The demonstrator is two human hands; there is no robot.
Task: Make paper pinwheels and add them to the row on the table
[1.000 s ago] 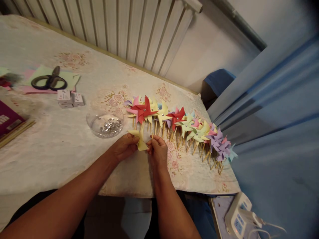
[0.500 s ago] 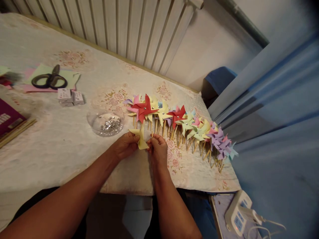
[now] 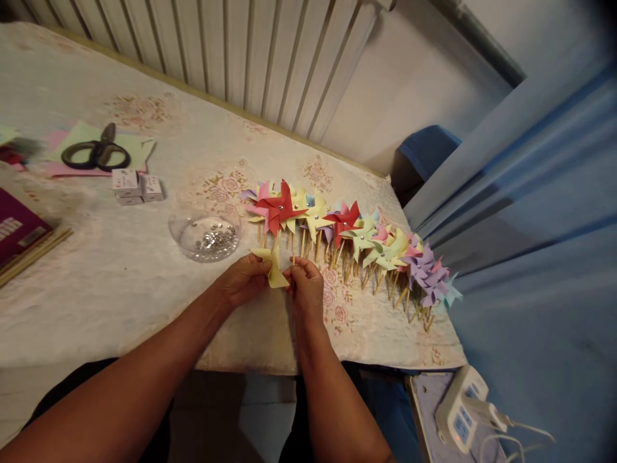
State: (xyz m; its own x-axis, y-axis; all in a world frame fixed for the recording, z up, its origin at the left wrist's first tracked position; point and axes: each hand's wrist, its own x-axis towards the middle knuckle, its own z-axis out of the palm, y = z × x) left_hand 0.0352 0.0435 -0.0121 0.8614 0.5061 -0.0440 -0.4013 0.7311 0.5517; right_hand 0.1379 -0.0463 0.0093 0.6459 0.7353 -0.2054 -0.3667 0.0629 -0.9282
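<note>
My left hand is closed on a pale yellow paper pinwheel, thumb and fingers pinching its left side. At the pinwheel's right edge, my right hand has its fingers pressed together on it; whether they also grip a stick or pin is hidden. Just beyond both hands, a row of finished-looking pinwheels on wooden sticks runs to the right, among them a red pinwheel and a purple pinwheel. To the left of my left hand stands a clear round dish of small shiny metal pieces.
Black-handled scissors lie on coloured paper sheets at the left, beside small white boxes. A purple packet and wooden sticks are at the far left. A power strip sits low right, near a blue curtain.
My hands hold almost the same pose around the yellow pinwheel. The whole view has shifted slightly; nothing on the table has visibly moved.
</note>
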